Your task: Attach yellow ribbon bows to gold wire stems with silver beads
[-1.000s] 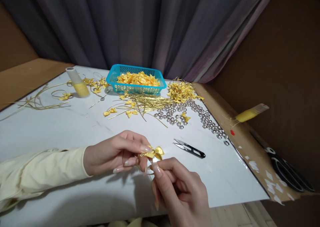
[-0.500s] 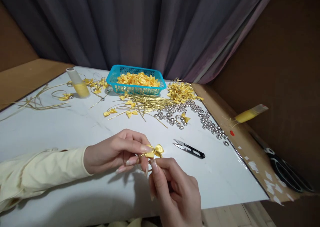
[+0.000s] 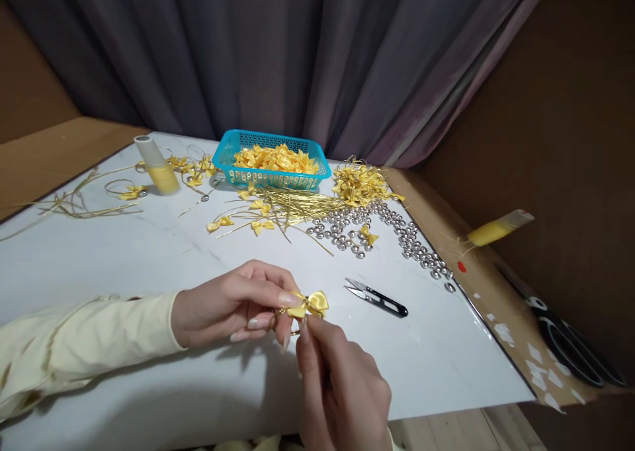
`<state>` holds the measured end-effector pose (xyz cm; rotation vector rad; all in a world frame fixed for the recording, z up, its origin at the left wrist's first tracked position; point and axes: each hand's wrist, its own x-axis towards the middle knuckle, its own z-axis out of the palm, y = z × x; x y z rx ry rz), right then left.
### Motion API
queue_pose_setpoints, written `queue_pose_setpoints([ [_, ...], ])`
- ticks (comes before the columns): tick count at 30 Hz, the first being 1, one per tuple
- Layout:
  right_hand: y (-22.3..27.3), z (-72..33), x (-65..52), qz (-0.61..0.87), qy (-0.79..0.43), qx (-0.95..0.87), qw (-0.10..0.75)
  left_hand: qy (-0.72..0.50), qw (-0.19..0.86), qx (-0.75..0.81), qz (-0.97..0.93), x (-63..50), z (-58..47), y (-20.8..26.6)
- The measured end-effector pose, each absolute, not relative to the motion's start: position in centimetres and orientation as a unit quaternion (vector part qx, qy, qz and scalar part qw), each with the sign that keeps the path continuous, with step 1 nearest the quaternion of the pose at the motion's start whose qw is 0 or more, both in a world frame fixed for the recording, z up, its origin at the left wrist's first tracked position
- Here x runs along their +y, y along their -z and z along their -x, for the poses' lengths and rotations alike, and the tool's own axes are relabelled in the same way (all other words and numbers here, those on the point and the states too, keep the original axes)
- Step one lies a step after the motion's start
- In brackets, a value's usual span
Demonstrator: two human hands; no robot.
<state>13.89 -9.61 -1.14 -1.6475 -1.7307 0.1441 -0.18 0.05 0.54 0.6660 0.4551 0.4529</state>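
Pinching the yellow bow by one loop between thumb and fingers of the left hand, up above the tabletop, nearer than the black-handled snips. Pressing thumb and forefinger of the right hand together just under the bow's middle, apparently on the gold cord, hiding its end from view. Probably light, soft and a little slippery, like satin, easily creased; best taken at the knotted middle, sparing the loops
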Motion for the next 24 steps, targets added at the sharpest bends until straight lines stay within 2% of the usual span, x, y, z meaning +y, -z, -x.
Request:
queue_pose_setpoints([
  [4,1.1,-14.0,-9.5,0.624,-0.031,-0.688,0.368,-0.217,0.898,0.216,-0.316,0.0,0.2,-0.4],
  [14,1.2,-13.9,-9.6,0.638,-0.115,-0.659,0.383,-0.214,0.876,0.248,-0.353,0.0,0.0,-1.1],
  [24,1.1,-14.3,-9.1,0.59,-0.139,-0.69,0.395,-0.19,0.851,0.258,-0.417,0.6,0.4,-1.6],
])
